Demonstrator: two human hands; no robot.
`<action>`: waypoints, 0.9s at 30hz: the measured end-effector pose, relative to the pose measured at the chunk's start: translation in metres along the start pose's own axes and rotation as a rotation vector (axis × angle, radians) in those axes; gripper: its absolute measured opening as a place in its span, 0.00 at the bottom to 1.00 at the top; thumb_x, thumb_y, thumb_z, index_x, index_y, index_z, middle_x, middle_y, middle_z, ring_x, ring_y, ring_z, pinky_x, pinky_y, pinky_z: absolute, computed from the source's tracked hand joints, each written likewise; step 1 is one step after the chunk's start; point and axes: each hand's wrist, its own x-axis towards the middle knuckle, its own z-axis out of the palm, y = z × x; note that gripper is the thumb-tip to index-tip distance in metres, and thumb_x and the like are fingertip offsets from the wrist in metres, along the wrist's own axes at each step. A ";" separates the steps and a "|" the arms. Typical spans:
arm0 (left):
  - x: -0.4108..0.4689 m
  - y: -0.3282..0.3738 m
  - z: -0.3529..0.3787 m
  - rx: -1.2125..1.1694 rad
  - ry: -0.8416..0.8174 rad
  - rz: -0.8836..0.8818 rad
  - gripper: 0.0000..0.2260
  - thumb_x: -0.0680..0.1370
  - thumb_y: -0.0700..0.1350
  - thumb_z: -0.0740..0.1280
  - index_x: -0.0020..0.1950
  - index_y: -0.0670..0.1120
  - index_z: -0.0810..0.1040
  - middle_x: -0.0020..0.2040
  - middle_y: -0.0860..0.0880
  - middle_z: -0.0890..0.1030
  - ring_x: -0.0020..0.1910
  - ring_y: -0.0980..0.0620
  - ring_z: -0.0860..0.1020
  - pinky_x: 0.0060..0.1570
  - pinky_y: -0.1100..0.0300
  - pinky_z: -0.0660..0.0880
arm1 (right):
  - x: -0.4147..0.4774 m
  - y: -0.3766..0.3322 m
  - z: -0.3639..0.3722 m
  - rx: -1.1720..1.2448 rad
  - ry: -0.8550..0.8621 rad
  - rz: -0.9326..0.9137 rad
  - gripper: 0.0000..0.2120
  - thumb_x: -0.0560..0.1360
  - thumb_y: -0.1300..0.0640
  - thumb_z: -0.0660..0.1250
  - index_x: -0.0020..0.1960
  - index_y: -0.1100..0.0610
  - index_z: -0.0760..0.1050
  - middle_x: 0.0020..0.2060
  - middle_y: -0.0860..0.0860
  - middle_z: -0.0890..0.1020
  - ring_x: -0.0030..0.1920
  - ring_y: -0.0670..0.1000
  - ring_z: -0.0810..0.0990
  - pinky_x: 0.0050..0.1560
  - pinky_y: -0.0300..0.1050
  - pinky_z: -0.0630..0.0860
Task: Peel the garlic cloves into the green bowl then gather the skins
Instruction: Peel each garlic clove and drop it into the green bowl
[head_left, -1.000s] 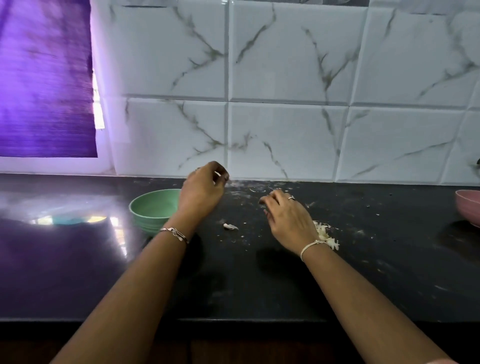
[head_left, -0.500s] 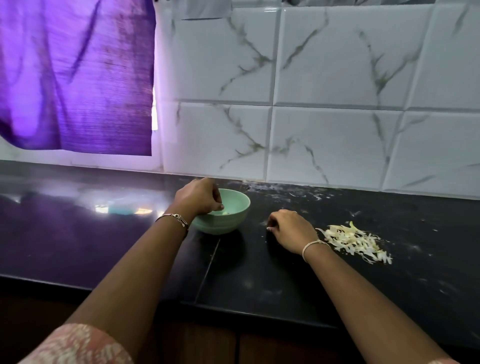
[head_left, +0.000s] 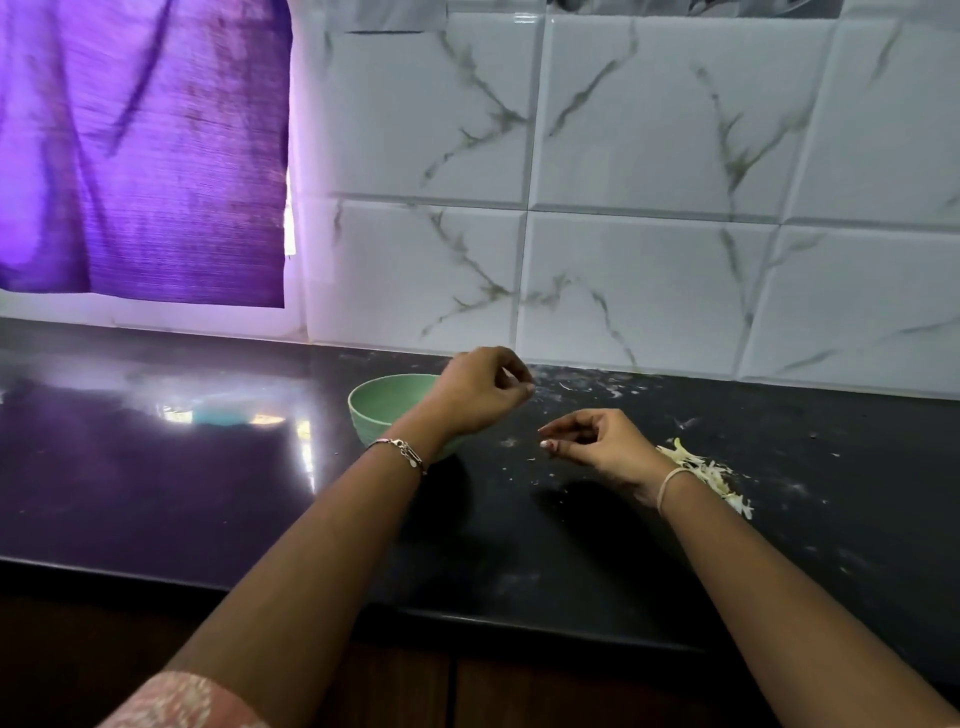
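Head view shows me that the next move depends on where the pile of skins (head_left: 702, 467) lies. It is on the black counter (head_left: 519, 561), to the right of my right hand (head_left: 605, 447), just beside the wrist and partly hidden behind it. Its long axis goes slantwise, from the far left end down to the near right end. My right hand is clearly the nearer one. My left hand (head_left: 483, 395) is well apart from the pile, up beside the green bowl (head_left: 363, 418).

The bowl stands to the left, and my left wrist covers its right part. From this angle I cannot see what is inside it. Some small loose scraps (head_left: 571, 387) lie near the tiled wall (head_left: 649, 291), and a few more lie between my two hands.

My left hand hangs above the counter with the fingers loosely curled, and I see nothing in it. My right hand is low, the palm turned left, the fingers lightly bent and pointing to the left, away from the pile. There is a pale spot at one fingertip. I cannot tell if it is a nail or a scrap pinched there.

I see no whole clove on the counter, so I judge the peeling is nearly done and the gathering comes next. For that, I think my right hand must turn back to the right, or sweep the scraps toward the pile.
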 end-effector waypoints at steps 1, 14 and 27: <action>0.001 0.005 0.008 0.003 -0.043 0.007 0.06 0.77 0.46 0.68 0.51 0.47 0.81 0.37 0.51 0.80 0.33 0.58 0.75 0.39 0.64 0.71 | -0.002 -0.001 -0.004 0.012 0.002 0.004 0.08 0.70 0.64 0.76 0.49 0.62 0.83 0.40 0.55 0.85 0.41 0.46 0.83 0.41 0.32 0.77; 0.005 -0.035 0.084 -0.078 -0.177 -0.172 0.09 0.79 0.37 0.62 0.53 0.42 0.81 0.52 0.44 0.84 0.48 0.51 0.79 0.47 0.65 0.71 | 0.005 0.016 -0.019 -0.318 -0.009 0.087 0.04 0.72 0.57 0.74 0.40 0.56 0.83 0.36 0.55 0.85 0.33 0.49 0.80 0.36 0.39 0.77; 0.008 -0.042 0.092 -0.190 -0.118 -0.164 0.07 0.80 0.43 0.65 0.49 0.43 0.82 0.44 0.43 0.85 0.39 0.54 0.78 0.41 0.64 0.70 | 0.006 0.000 -0.023 -0.524 -0.178 0.139 0.07 0.77 0.56 0.70 0.42 0.57 0.77 0.29 0.49 0.77 0.26 0.46 0.75 0.22 0.33 0.68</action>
